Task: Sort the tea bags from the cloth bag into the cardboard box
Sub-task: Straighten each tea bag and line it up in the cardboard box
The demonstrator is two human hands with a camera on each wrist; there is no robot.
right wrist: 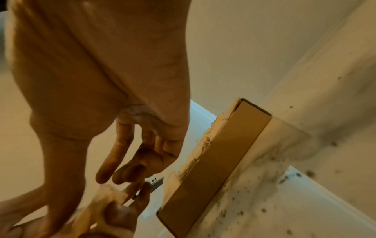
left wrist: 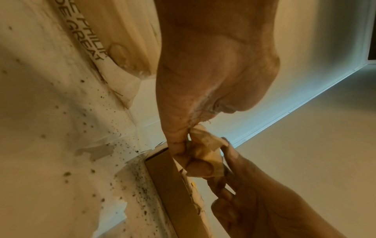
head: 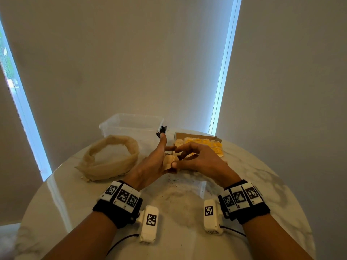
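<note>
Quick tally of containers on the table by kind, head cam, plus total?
Cloth bag: 1
Cardboard box: 1
Clear plastic tub: 1
Total: 3 containers. The box already holds a row of tea bags, too blurred to count; the left hand and right hand hold one more tea bag.

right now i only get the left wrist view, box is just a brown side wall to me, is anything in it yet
Observer: Yes. From the head view, the cardboard box holds rows of yellow-tagged tea bags.
Operator: where's the cloth bag
Observer: On the table, the cloth bag lies left of the left hand, its mouth rolled open.
Operator: anything behind it
Observer: A clear plastic tub stands behind it, at the far table edge.
</note>
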